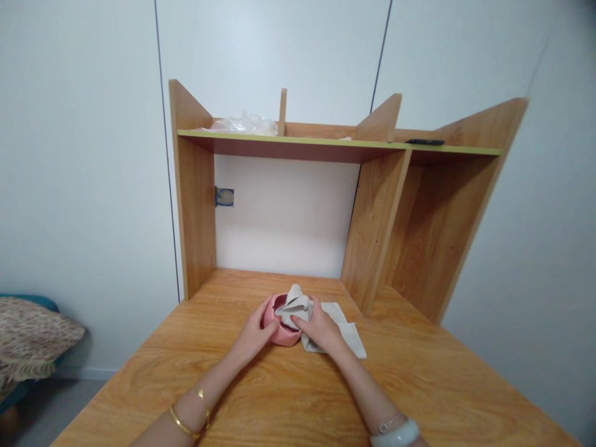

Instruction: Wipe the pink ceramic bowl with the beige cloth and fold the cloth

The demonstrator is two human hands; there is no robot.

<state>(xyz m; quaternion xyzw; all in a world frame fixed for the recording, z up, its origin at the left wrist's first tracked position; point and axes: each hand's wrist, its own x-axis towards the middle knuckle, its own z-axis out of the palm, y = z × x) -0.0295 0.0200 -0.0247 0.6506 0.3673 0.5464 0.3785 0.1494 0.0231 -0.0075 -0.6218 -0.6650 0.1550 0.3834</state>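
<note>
A pink bowl-like container with angular sides stands on the wooden desk. My left hand grips its left side, thumb over the near rim. In my right hand is a bunched light grey cloth, pinched between thumb and fingers and pressed partly inside the container's opening. Beside and partly under that hand, another flat piece of grey cloth lies on the desk; whether it joins the bunched part I cannot tell. The container's inside is mostly covered by the cloth.
The wooden desk carries a shelf unit at its back. On the upper shelf lie a clear plastic bag and a dark flat object. An open socket box shows in the wall. At left is a patterned cushion.
</note>
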